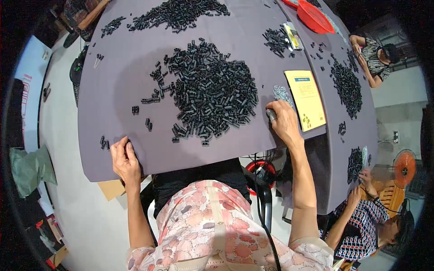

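Observation:
Near the table's left front corner, my left hand rests on the cloth with fingers bent and thumb drawn close to them. Whatever lies between its fingertips, if anything, is hidden. Several small black cylindrical parts lie just beyond it. My right hand is closed round a short, dark grey rounded object, mostly covered by the fingers. Beyond its knuckles sits a little heap of small clear or silvery pieces. Between my hands, farther in, spreads a large pile of black cylindrical parts.
A yellow booklet lies right of my right hand. More black parts fill the far side. A red basin stands far right. Two people work along the adjoining table. A cable hangs below the front edge.

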Demonstrator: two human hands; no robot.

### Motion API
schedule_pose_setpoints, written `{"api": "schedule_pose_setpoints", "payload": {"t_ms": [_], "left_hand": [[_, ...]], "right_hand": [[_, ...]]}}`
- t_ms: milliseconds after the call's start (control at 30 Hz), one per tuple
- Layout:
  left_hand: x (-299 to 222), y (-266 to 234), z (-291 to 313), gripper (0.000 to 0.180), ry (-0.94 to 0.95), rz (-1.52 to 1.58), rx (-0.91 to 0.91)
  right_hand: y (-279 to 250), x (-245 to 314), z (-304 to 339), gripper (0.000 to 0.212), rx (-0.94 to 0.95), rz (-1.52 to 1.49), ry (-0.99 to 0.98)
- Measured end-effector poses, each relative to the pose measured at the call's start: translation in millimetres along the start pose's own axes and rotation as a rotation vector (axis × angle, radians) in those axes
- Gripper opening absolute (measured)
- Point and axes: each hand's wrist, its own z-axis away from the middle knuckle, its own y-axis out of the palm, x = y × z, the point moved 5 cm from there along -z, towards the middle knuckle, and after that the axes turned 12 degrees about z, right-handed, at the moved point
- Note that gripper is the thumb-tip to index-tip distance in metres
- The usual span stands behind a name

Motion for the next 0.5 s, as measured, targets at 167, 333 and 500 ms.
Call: {"api": "schedule_pose_setpoints", "payload": {"t_ms": [167, 333, 500], "left_hand": [[-0.2, -0.7, -1.5, 0.02, 0.023, 0.035, -0.02], [-18.0, -5.6, 3.4, 0.016, -0.014, 0.254, -0.078], [-107.5, 62.0, 23.4, 0.009, -0.08, 0.692, 0.436]], "right_hand": [[1.7, 2.9, 3.2, 0.028, -0.074, 0.066, -0.018], [-0.4, 9.0, 14.3, 0.025, -0.127, -0.107, 0.071], [10.3, 70.5, 42.1, 0.011, 0.286, -1.114, 0.241]]}}
